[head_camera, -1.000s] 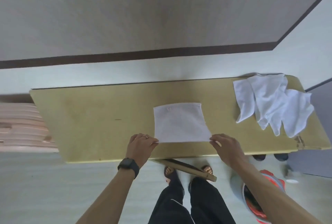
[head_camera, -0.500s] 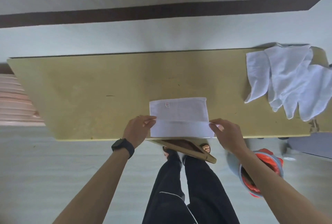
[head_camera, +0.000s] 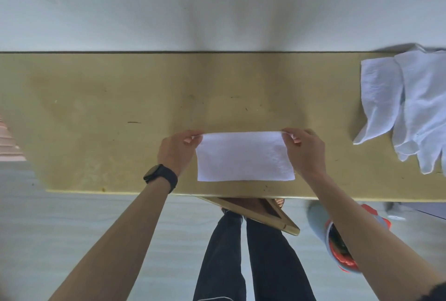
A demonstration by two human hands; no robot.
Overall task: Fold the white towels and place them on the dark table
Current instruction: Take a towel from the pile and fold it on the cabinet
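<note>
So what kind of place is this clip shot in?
Probably a plain indoor room, home or small workroom; I can't tell which. A worn yellowish table stands against a pale wall, with a heap of white towels on it, and a bucket-like container on the light floor.

A white towel [head_camera: 245,157], folded into a flat rectangle, lay near the front edge of the yellowish worktop [head_camera: 108,119], its far corners pinched up. More white towels [head_camera: 410,105] lay crumpled in a heap at the right end.
</note>
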